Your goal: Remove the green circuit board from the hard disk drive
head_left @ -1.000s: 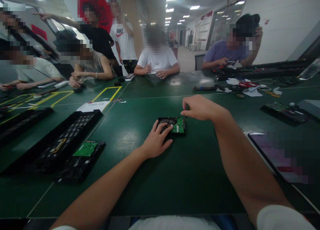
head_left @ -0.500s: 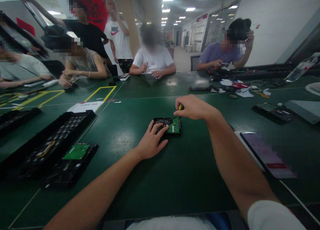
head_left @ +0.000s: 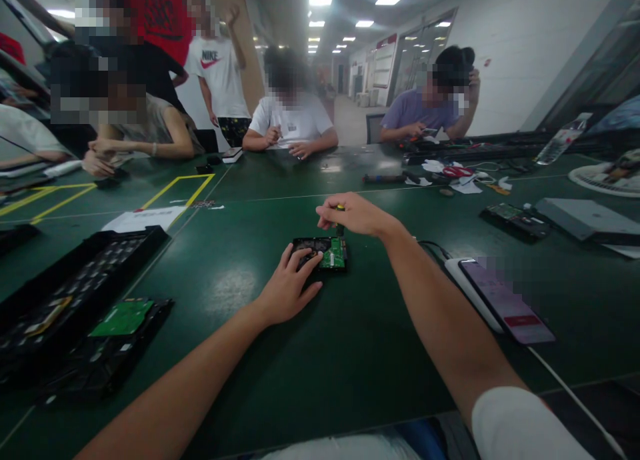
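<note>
A hard drive (head_left: 333, 255) lies on the green table in front of me, its green circuit board facing up. My left hand (head_left: 286, 288) rests on its left part with the fingers spread and the thumb apart along the near side. Above the drive's right end, my right hand (head_left: 357, 213) is closed around a screwdriver (head_left: 341, 209) with a yellow and black handle. The tool points down at the board's far right area; its tip is too small to make out.
Left of me lie a black plastic housing (head_left: 95, 287) and a black unit with a green board (head_left: 123, 318). A phone (head_left: 505, 300) rests on a white pad at right, cables beside it. Farther right are another drive (head_left: 515, 220) and a grey box (head_left: 590, 219). Several people sit opposite.
The view has turned slightly right, so everything sits farther left. My right hand with the screwdriver is now more directly over the drive's right end. My left hand stays on the drive.
</note>
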Demonstrator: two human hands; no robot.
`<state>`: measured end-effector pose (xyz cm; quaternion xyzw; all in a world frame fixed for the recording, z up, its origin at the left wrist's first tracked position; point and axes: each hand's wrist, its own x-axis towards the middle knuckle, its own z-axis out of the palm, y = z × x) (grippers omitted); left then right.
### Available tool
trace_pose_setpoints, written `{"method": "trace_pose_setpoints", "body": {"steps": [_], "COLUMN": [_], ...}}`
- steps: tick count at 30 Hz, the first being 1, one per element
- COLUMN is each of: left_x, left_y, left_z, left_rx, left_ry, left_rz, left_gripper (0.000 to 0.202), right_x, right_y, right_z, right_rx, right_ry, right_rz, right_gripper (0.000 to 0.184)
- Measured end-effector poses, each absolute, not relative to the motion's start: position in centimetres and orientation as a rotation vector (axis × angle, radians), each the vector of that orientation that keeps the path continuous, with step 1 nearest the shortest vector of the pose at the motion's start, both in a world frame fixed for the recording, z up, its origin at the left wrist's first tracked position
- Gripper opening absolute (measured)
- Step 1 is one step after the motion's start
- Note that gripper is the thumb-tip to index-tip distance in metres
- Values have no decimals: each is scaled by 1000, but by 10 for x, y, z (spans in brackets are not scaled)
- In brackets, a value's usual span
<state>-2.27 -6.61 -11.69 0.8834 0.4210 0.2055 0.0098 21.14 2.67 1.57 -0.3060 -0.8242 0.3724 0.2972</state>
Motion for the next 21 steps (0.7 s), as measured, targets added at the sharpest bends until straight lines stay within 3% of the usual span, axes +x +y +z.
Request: {"method": "trace_pose_setpoints", "body": {"steps": [3, 12, 21], "left_x": [-23, -23, -21], "left_y": [-66, -66, -68], "left_z": [-118, -115, -112], "left_rx": [2758, 2780, 2770], "left_ry": [1299, 1274, 1297], "left_rz": [677, 682, 664], "left_gripper": [62, 63, 63], "right_x": [198, 169, 187], "right_y": [29, 29, 36], "right_z": [1, -20, -20], "right_rx": [-663, -427, -468], "right_ry": [-1949, -1649, -1530], "right_rz": [1266, 1667, 1761], "right_gripper": [45, 41, 33]}}
